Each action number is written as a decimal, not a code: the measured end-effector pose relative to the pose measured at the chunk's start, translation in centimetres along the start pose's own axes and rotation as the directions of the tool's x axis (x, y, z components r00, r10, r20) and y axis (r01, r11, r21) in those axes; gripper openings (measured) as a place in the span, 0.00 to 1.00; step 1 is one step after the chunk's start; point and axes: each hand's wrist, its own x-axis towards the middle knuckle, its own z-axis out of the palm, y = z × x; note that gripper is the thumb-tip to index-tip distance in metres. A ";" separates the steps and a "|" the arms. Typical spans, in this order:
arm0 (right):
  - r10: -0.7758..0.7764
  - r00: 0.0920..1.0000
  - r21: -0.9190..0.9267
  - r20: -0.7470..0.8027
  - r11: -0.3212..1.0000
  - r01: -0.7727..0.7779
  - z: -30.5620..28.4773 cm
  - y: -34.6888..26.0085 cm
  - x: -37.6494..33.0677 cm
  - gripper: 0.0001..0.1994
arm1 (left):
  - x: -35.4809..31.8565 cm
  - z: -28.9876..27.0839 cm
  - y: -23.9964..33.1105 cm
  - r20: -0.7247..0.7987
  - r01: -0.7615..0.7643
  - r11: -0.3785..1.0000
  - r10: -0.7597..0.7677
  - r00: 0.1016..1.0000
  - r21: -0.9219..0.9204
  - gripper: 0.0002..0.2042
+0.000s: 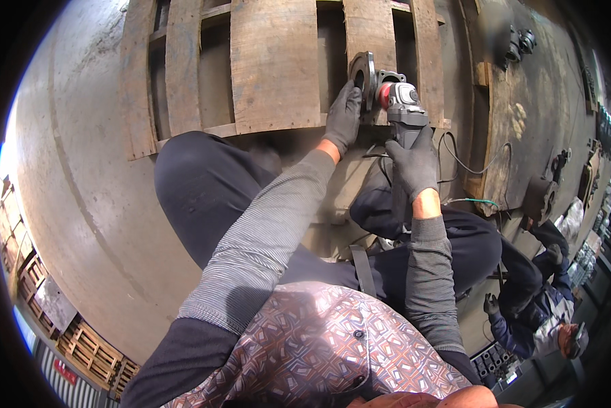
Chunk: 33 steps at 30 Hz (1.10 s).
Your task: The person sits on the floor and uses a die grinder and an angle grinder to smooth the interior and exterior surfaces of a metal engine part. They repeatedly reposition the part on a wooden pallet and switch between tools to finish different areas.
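My left hand (345, 117), in a dark glove, is closed on the near side of a round grey metal flange (364, 80), which stands on edge over the pallet (275, 75). In my gloved right hand (415, 163) is the body of an angle grinder (404, 109). Its red-rimmed head is beside the flange's right face; whether the disc touches the metal I cannot tell. Just behind the grinder head shows another grey metal part (391, 77) with bolt holes. The fingers of both hands are partly hidden.
A second wooden platform (506, 129) stands to the right, with dark metal parts (519, 42) on it. A cable (479, 171) loops between the two. At the lower right another person (540, 306) sits close by. Stacked pallets (91, 353) are at the far left.
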 end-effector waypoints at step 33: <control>0.040 0.999 -0.043 0.010 0.998 -0.040 0.0 -1.8 3.2 0.37 | -0.5 0.1 1.0 0.024 -0.092 0.967 0.089 0.996 0.237 0.25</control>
